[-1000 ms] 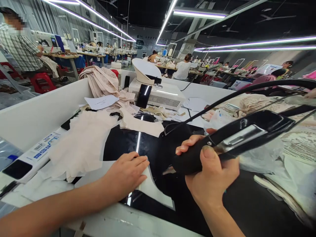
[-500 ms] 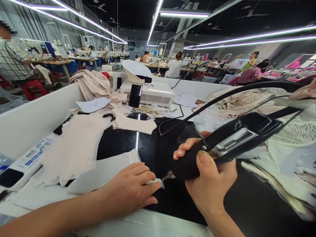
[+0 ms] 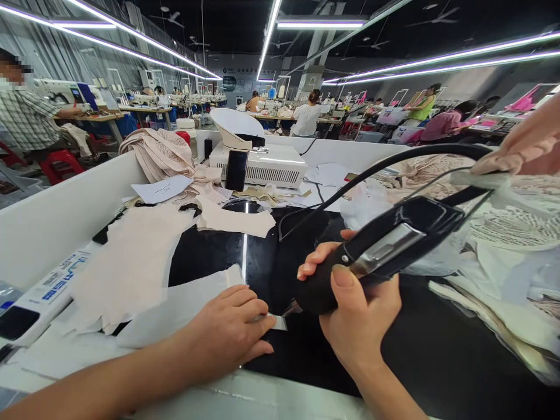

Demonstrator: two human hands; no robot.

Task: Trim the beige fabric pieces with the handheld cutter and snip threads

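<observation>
My right hand [image 3: 361, 318] is wrapped round a black corded handheld tool [image 3: 376, 242] with a silver side panel. Its narrow metal tip points down to the left, at the end of a small pale strip [image 3: 280, 322]; whether it touches cannot be made out. My left hand [image 3: 231, 326] lies over a white sheet-like piece [image 3: 192, 297] on the black work surface [image 3: 306, 361]. Its fingers rest fairly flat, slightly bent, with the index fingertip on the strip and the thumb apart. Part of the white piece is hidden under this hand.
Another person's hand [image 3: 520, 140] is by the tool's cable [image 3: 411, 151] at upper right. Stacked pale pieces [image 3: 131, 256] lie left, lacy fabric [image 3: 511, 227] right. A phone [image 3: 237, 170] leans on a white machine [image 3: 275, 163] behind. White side walls [image 3: 65, 210] border the surface.
The tool and my right hand have shifted slightly left in view. The other person's hand reaches further in. My left hand stays on the white piece.
</observation>
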